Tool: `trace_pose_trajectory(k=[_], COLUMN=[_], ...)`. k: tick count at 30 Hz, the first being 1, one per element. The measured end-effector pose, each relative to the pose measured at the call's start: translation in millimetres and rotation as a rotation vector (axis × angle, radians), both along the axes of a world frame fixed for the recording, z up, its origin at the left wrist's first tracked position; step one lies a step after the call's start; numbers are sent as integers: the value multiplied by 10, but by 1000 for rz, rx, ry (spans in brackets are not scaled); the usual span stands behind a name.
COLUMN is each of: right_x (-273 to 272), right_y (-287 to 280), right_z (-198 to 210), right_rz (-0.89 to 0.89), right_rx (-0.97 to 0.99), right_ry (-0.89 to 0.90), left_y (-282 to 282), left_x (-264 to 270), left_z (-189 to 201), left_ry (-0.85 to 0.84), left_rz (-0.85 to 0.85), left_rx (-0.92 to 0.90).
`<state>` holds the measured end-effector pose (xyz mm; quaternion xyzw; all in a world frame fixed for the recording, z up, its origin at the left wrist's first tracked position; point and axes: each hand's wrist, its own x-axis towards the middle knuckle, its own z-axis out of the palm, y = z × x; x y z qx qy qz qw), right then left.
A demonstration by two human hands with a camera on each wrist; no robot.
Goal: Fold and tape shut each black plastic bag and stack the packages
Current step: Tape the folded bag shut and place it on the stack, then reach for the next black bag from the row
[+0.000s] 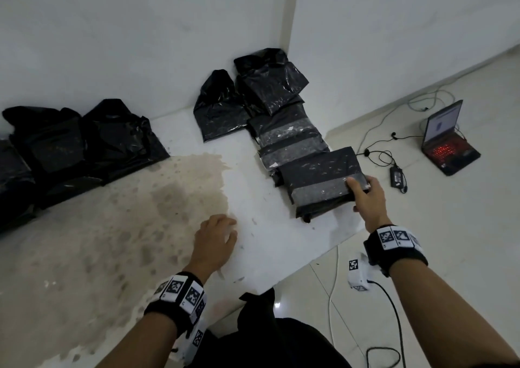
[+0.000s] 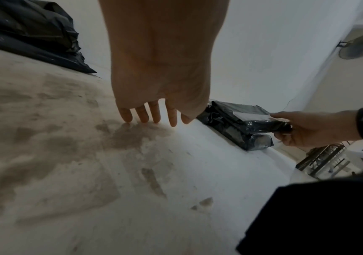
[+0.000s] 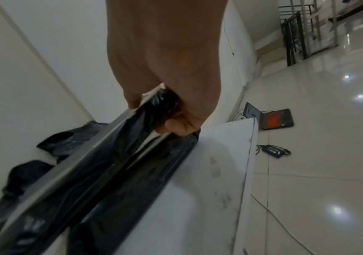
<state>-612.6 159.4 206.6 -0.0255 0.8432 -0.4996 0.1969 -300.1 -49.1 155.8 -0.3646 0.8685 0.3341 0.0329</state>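
- right hand (image 1: pixel 365 196) grips the near right corner of a taped black package (image 1: pixel 320 176), thumb on top, fingers curled beneath; the package sits on another package (image 2: pixel 256 142) at the white platform (image 1: pixel 281 241) edge.
- left hand (image 1: pixel 215 238) hovers with fingers spread and relaxed over the stained platform, holding nothing.
- unfolded black bags (image 1: pixel 84 145) lie along the wall.

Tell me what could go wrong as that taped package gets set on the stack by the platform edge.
The right hand grips the taped package by one corner only, so it may sag or slip. The stack is staggered and runs near the platform's edge; a nudge could send packages to the floor, where a laptop and its charger lie. The left hand rests on the platform, giving no support.
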Motion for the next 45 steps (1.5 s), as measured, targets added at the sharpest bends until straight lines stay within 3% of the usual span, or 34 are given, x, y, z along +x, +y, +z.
trace_pose_trajectory(k=[4,8,11,14,18,25,30,34,38,45], right_x=[54,322,416,397,383,398,395,402,401,402], right_y=[-4,-200,-319,-318,-334,-344,-343,-341,-369,-397], right_z=[-181,-274,-385,-406,-373,-432,-503,-507,-504,-504], right_rz=[30,308,453,481,481,477,483,477,472,471], right_rx=[373,481,559,556,542,537,562,568,576,601], right_ry=[353,620,632,650,669,695,707,716,735,727], left_y=[-32,-9,4,-14,-109,-1261,-2131,-2369,-2532,-2670], left_x=[30,16,22,77,8,-778,-1459,-1900,-2126,-1747], left_z=[-46,-81,-111,-148,-88,133,54,-12,-112,95], left_ry=[-52,-26,-49,-91,-43,51,83,32,40,477], left_rz=[-57,-50,-80,-142,-100,261,475,555,780,870], left_rx=[-79,-131,-136,-156,-194,18,140,114,266,501])
